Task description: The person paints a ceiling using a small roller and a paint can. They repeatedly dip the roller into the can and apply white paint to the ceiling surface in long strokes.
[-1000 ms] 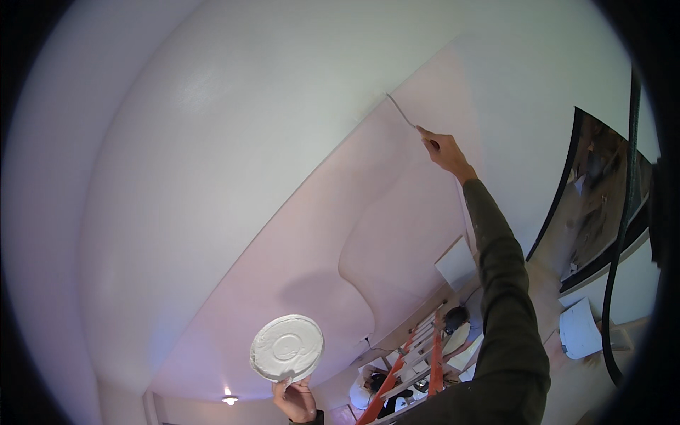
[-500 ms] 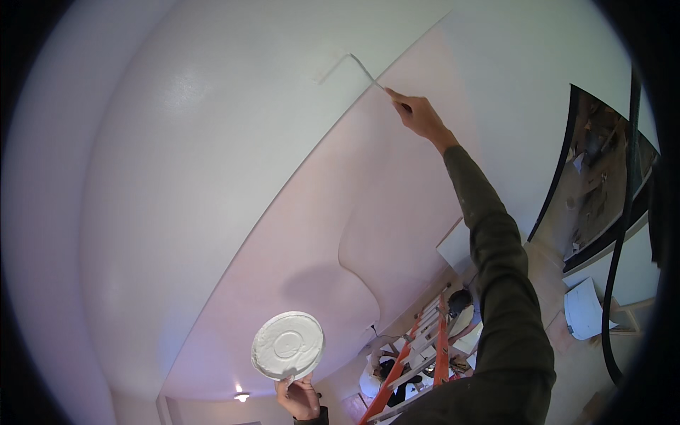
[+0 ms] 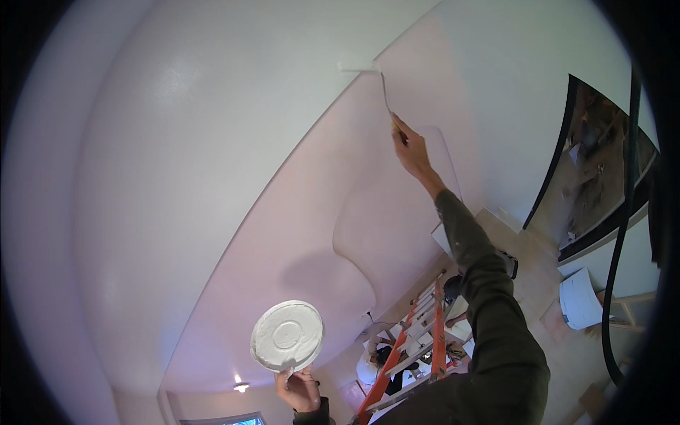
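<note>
My right hand is closed round the handle of a small paint roller, high at the end of my stretched arm. Its thin white head lies across the edge where the pale upper surface meets the pink wall. A bit of yellow shows at the handle by my fingers. Low in the view, my left hand grips the rim of a round white lid from below. Thick white paint or paste is spread over the lid, with a ring in its middle.
An orange ladder stands below, partly behind my right arm. People are at work on the floor near it. A black-framed opening or mirror is at the right, with a dark cable before it. A lit lamp shows low down.
My right hand has moved down and slightly right. The roller has swung from the pale surface across to its edge by the pink wall. The lid has risen slightly.
</note>
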The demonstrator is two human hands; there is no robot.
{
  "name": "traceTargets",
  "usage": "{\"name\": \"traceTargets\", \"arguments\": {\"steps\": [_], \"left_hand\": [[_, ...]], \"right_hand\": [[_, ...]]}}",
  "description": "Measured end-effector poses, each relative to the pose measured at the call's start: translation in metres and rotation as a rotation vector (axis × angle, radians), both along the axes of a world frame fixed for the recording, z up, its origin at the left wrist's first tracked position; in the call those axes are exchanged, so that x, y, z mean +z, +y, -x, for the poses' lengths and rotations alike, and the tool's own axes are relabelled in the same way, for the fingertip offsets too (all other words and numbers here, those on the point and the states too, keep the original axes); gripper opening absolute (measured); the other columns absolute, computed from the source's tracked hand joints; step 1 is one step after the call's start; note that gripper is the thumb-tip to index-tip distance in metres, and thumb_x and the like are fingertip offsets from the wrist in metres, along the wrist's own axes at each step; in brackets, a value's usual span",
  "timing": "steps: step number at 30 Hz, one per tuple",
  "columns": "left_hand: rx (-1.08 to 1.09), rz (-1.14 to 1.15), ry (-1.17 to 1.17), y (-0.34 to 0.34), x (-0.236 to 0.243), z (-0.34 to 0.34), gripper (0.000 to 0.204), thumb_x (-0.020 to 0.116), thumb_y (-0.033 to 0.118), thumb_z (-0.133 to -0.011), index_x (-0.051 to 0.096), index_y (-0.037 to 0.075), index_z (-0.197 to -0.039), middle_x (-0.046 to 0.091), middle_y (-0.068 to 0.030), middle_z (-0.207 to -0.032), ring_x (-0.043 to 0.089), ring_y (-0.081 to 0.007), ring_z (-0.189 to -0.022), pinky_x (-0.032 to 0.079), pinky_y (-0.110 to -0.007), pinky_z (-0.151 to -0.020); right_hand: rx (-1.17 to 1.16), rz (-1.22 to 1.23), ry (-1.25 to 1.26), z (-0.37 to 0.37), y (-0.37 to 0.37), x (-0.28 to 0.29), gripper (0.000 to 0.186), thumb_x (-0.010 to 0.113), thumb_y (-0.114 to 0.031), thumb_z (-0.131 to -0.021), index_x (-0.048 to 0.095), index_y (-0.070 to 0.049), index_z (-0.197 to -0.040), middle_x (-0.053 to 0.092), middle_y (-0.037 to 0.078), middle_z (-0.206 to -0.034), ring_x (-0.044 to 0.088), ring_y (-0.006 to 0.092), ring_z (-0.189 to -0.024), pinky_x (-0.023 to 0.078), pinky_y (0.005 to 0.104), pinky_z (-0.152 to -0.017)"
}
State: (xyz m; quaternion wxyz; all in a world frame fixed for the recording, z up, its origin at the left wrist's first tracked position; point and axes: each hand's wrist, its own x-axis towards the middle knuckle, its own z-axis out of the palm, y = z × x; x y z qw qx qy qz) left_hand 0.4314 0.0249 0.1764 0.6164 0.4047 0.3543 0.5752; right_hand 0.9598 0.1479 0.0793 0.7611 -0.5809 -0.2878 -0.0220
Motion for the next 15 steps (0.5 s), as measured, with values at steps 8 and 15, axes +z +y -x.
{"name": "traceTargets", "arguments": {"steps": [8,15], "left_hand": [[0.023,-0.034,-0.029,-0.006,0.002,-0.01,0.051,0.056,0.014,-0.084,0.047,-0.004,-0.131,0.058,-0.0179,-0.127,0.063,-0.0308,-0.113,0.057,-0.045,-0.094],[-0.005,-0.038,-0.052,-0.01,0.007,-0.017,0.05,0.055,0.012,-0.085,0.046,-0.009,-0.13,0.058,-0.0208,-0.129,0.063,-0.0307,-0.115,0.055,-0.044,-0.098]], "right_hand": [[0.165,-0.15,0.475,0.025,0.03,0.069,0.048,0.048,-0.02,-0.104,0.042,-0.012,-0.151,0.048,-0.001,-0.066,0.047,0.0082,-0.047,0.043,0.0271,-0.039],[0.164,-0.148,0.509,0.068,0.039,0.095,0.049,0.048,-0.022,-0.103,0.041,-0.008,-0.15,0.053,0.002,-0.056,0.051,0.011,-0.041,0.045,0.0293,-0.037]]}}
